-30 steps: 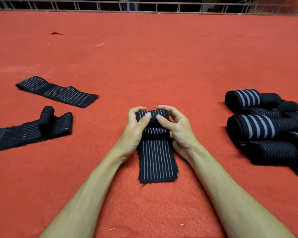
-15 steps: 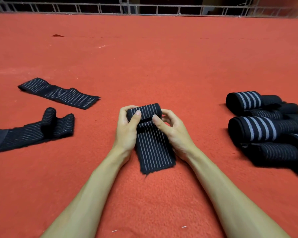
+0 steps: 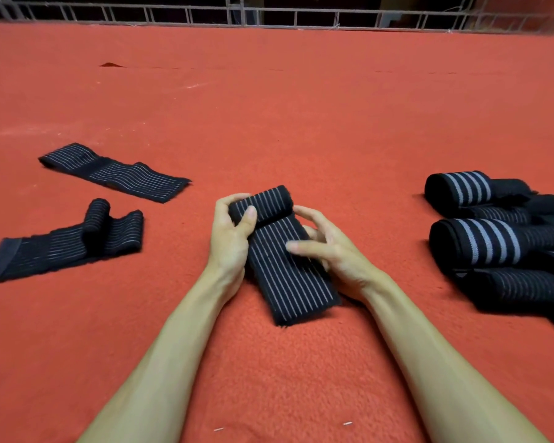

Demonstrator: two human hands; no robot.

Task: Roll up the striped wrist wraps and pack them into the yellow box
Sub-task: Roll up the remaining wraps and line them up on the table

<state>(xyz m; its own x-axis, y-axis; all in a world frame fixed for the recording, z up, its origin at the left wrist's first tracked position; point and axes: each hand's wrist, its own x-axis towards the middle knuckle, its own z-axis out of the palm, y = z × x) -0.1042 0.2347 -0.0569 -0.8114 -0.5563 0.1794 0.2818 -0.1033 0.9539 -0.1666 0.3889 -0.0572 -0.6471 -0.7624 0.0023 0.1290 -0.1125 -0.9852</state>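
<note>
Left of the pile of finished rolls, a half-rolled wrap lies on the bench; the left grip is curled round the roll's end farther from the pile, thumb on top, while the right grip is spread loose, thumb across the flat tail, clasping nothing. Soft, light and springy, the elastic will likely uncoil if freed, so it wants holding at both roll ends, pressed down while turning. Two loose wraps wait farther left of the pile; no yellow box shows.
</note>
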